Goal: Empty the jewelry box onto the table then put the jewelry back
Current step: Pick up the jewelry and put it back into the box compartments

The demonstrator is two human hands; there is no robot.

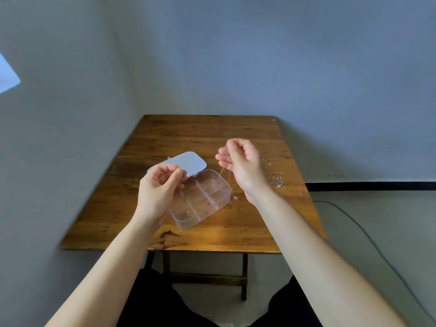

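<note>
With the right hand [238, 161] pinching a thin chain [223, 171] and the left hand [160, 187] pinching its gold end [178, 168], lower it slowly, coiling into the box [200, 199]'s far right compartment.

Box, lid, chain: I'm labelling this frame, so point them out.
Box [213, 197], head view, a divider.
Lid [188, 161], head view, its flat top.
Chain [222, 172], head view, strand hanging from right hand [238, 161].

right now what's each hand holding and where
Right hand pinches a thin chain near its top; the rest dangles. Left hand pinches something small and gold at its fingertips.
</note>
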